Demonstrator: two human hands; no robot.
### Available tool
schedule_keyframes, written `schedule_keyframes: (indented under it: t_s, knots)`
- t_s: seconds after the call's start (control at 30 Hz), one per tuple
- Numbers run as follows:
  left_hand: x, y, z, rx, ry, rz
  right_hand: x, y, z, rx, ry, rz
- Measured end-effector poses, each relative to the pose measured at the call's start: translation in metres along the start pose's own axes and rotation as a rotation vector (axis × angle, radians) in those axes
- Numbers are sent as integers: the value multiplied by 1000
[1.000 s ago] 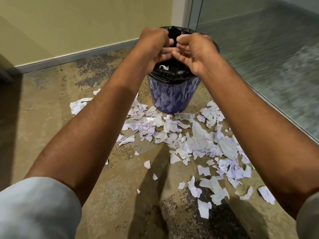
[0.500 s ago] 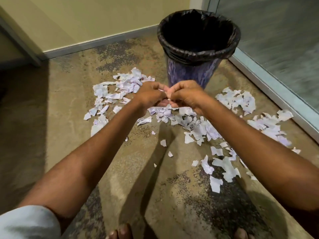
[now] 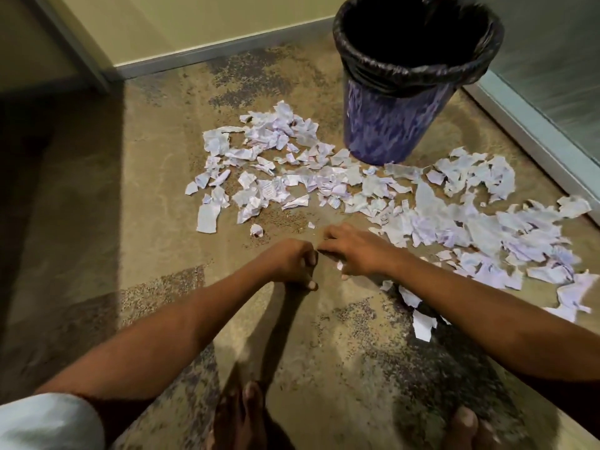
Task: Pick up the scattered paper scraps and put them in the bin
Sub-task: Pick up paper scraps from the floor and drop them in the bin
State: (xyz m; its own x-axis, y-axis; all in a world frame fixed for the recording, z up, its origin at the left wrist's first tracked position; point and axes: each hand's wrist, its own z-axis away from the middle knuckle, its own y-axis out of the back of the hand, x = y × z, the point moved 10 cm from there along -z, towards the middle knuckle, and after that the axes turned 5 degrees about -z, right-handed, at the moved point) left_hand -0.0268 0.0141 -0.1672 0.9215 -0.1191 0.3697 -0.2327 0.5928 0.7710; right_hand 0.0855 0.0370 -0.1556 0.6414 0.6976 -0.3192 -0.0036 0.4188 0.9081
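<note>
The purple bin (image 3: 386, 125), lined with a black bag, stands upright on the floor at the upper right, its mouth wide. Torn white paper scraps (image 3: 431, 219) lie in a broad band from left of the bin across to the right edge. My left hand (image 3: 292, 264) is low by the floor, just in front of the scraps, its fingers curled shut with nothing visible in them. My right hand (image 3: 355, 251) is beside it, palm down, fingers stretched toward the left hand. A small scrap (image 3: 340, 265) shows under its palm.
A wall with a grey baseboard (image 3: 207, 55) runs behind. A glass partition with a metal frame (image 3: 526, 138) stands close to the right of the bin. My bare feet (image 3: 243, 417) are at the bottom edge. More scraps (image 3: 422, 326) lie under my right forearm.
Both hands came down together from above the bin's mouth to the floor in front of the scraps. The view tilted downward, and my feet now show.
</note>
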Motion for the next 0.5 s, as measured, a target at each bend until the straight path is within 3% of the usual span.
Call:
schedule_keyframes:
  t_s: [0.27, 0.5]
  knots:
    - [16, -11, 12, 138, -246, -84, -7, 13, -2, 139, -10, -131]
    - [8, -11, 16, 244, -231, -61, 14, 16, -15, 200, -192, -337]
